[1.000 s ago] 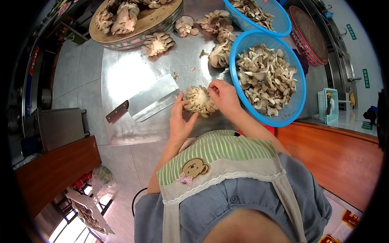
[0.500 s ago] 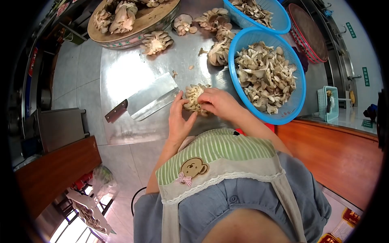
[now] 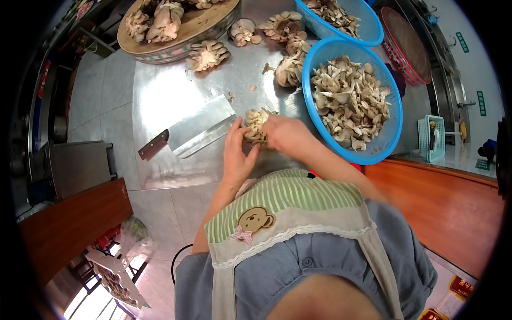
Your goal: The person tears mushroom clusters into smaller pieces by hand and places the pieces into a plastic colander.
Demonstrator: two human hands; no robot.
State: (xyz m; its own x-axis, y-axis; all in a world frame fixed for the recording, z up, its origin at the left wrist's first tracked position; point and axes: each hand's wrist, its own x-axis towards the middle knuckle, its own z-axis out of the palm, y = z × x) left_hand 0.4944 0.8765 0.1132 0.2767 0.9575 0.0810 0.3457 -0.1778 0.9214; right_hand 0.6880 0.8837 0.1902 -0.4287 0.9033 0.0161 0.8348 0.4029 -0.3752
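"Head view, remote watch. Where do I have the oyster mushroom cluster (image 3: 256, 125)?"

"Between the hands, on the near part of the metal tabletop (image 3: 240, 74). I see it just right of the left hand (image 3: 236, 154); the right hand (image 3: 288, 137) overlaps its right side."

"Which is nearer?"

"Neither, that I can judge. Left fingers at its left edge, thumb at the lower left, a loose clamp on that side. Right hand closed in over the opposite side."

"Right fingertips?"

"Hidden from me behind the back of that hand. I cannot tell whether they are pinched together or apart, or what they grip."

"Long axis?"

"Visible part runs away from the body, longer that way than across. Right edge covered, so I won't log the true axis. My read: the relation that matters is left hand bracing one side, right hand working the opposite side."

"Nearby?"

"Cleaver (image 3: 202, 128) lying left of the cluster, handle pointing away from it, blade end just beside the left fingertips. I'd note that as the tight spot. Large blue basket (image 3: 368, 160) to the right, holding loose mushroom pieces (image 3: 349, 101). Right hand is the nearer one to it, with its forearm alongside the lower rim."
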